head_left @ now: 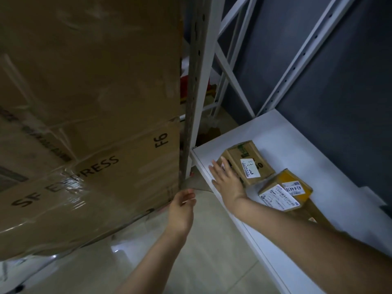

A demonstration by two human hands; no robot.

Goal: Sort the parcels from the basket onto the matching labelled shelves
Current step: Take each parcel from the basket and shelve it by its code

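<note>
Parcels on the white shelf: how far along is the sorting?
Done: a brown parcel and a yellow-taped parcel lie on the white shelf. In hand: the right hand presses flat against the brown parcel; the left hand holds nothing. Left: unknown, the basket is out of view.

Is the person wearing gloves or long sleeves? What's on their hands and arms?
No gloves: the left hand and the right hand are both bare. No ring, watch or bracelet shows on either one. No sleeve is in view either, all the way down to the bottom edge of the picture.
</note>
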